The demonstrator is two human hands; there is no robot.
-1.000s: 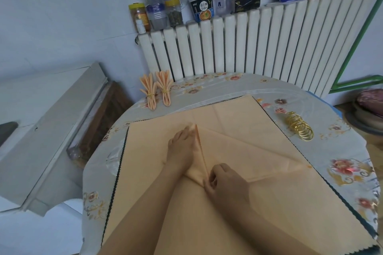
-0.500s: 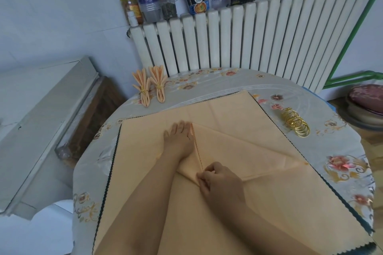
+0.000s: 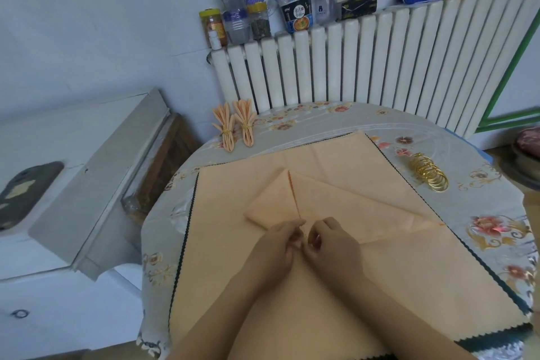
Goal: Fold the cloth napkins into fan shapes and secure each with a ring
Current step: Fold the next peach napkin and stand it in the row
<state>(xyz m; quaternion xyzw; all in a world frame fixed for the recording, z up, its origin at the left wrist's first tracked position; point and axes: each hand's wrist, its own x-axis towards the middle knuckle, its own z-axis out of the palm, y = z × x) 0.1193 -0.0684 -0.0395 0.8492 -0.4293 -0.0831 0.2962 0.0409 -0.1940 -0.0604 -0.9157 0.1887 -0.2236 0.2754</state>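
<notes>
A peach cloth napkin (image 3: 330,199), folded into a flat pointed shape, lies on a larger stack of peach cloths (image 3: 239,257) on the round table. My left hand (image 3: 277,245) and my right hand (image 3: 330,242) meet at the napkin's near corner, and each pinches the fabric there with curled fingers. Two finished fan napkins (image 3: 236,126) with gold rings lie at the table's far left. A row of loose gold rings (image 3: 428,174) sits on the right.
The table has a flowered grey tablecloth (image 3: 482,213). Behind it stands a white radiator (image 3: 365,67) with jars, bottles and boxes (image 3: 233,14) on top. A white cabinet (image 3: 73,169) is close on the left.
My left hand left the fold line, where it lay flat, and came back to the near corner beside my right hand. The folded flap now lies uncovered.
</notes>
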